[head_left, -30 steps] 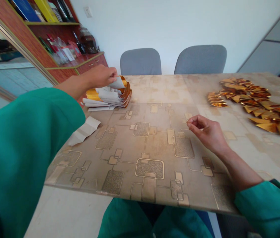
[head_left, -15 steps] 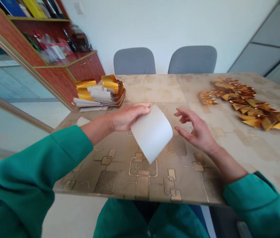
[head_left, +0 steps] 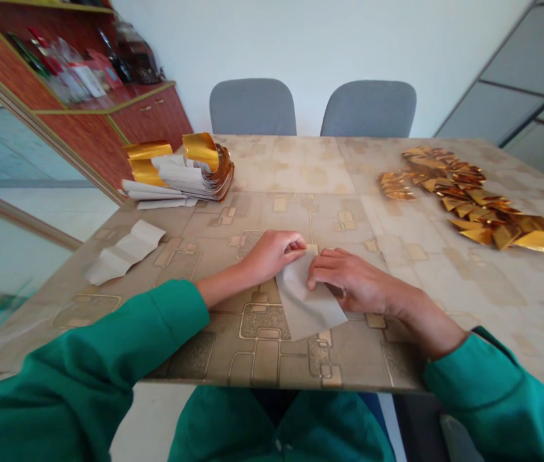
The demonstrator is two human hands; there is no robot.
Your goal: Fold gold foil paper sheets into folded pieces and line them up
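Observation:
A sheet of paper (head_left: 308, 311), pale side up, lies at the middle of the table in front of me. My left hand (head_left: 279, 253) pinches its far left corner with curled fingers. On the right edge of the sheet is my right hand (head_left: 349, 279), its fingers bent and closed around that edge, the thumb partly hidden. Left of my left forearm lies another creased pale sheet (head_left: 127, 252). Farther back on the left stands a stack of gold-backed paper (head_left: 190, 173), curled, with white undersides showing. Folded gold paper pieces (head_left: 474, 199) lie in a heap at the right.
The table (head_left: 233, 359) has a patterned cover, and its front edge is close to my body. Two grey chairs (head_left: 253, 108) stand behind the far edge. A wooden cabinet (head_left: 149, 119) with bottles and bags is at the back left.
The sheet has come down onto the table. My right hand, apart from it before, has moved left and taken its right edge. The view has shifted, showing more of the creased sheet.

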